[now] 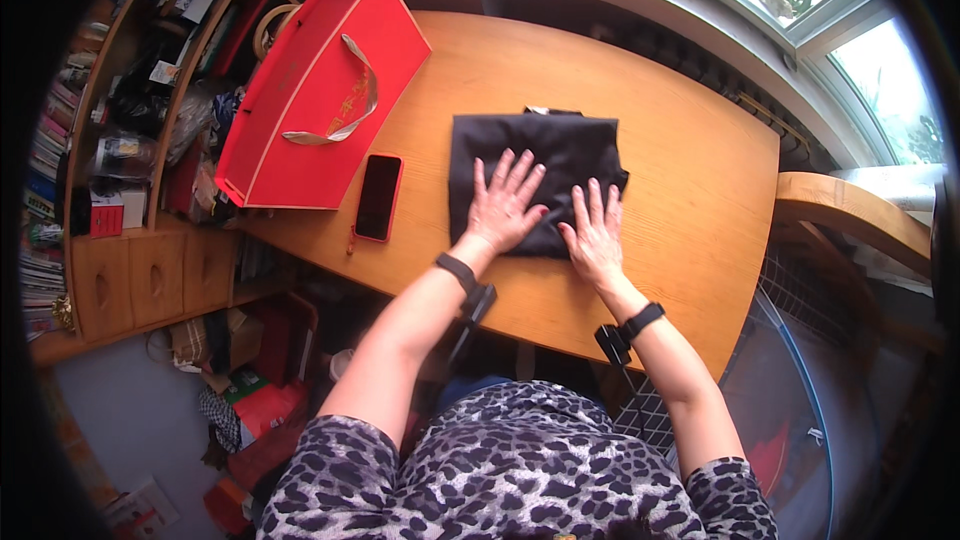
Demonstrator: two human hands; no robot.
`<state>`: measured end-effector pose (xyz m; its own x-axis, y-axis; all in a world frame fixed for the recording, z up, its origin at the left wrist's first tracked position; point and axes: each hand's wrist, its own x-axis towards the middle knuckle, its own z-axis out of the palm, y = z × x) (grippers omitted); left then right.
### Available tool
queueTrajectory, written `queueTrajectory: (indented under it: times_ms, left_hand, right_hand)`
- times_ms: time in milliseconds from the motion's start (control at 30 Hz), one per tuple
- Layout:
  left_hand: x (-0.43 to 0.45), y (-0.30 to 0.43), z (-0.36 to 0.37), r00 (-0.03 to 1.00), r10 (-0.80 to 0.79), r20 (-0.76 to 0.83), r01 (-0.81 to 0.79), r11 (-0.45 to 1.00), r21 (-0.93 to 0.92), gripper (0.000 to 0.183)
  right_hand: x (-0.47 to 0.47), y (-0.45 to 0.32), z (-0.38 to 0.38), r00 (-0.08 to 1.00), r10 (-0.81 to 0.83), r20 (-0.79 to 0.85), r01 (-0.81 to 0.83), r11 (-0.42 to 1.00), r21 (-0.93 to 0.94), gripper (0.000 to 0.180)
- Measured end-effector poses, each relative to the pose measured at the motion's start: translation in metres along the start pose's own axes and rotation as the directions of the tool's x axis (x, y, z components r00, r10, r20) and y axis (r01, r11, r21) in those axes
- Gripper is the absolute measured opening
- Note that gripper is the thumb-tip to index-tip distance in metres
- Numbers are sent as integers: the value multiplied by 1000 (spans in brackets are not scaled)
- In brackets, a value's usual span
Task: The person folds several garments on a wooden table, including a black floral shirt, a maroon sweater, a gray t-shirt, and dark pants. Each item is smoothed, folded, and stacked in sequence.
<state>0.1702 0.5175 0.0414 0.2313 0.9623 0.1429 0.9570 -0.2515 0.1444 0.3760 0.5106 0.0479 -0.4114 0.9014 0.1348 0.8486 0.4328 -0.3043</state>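
Observation:
A piece of black cloth (536,135), folded into a rough square, lies flat on the wooden table (690,135). A small pale tag shows at its far edge, and a corner juts out at its right side. My left hand (505,206) rests palm down on the left half of the cloth with its fingers spread. On the right part lies my right hand (595,232), also palm down, fingers pointing away from me. The two thumbs point towards each other with a strip of cloth between them. Neither hand grips anything.
A smartphone (379,197) in a red case lies left of the cloth. Beyond it, a large red paper gift bag (322,97) with ribbon handles lies at the table's left edge. A crowded wooden bookcase (157,255) stands left. A curved wooden armrest (840,202) is at right, near the window.

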Motion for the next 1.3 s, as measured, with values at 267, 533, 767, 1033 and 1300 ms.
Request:
queueTrajectory:
  times_ms: [267, 533, 767, 1033, 1300]
  left_hand:
    - [20, -88, -16, 998, 48, 36, -50, 997, 65, 67]
    - [32, -90, -26, 1000, -10, 19, 8, 997, 82, 63]
    - [-107, -33, -52, 928, -186, -324, 59, 930, -363, 35]
    - [-280, -23, -38, 408, -894, -185, 545, 401, -737, 16]
    - [-417, -10, -24, 64, -935, -348, 781, 264, -566, 20]
  right_hand:
    - [26, -34, 15, 986, -136, 93, 142, 988, -60, 62]
    - [45, -36, 35, 992, -103, 75, 113, 983, -144, 66]
    - [19, -49, 18, 983, -151, 104, 167, 972, -165, 61]
    - [-25, -115, 38, 760, -650, -11, 562, 649, 512, 34]
    - [-63, -181, 107, 605, -608, 513, 125, 709, 694, 28]
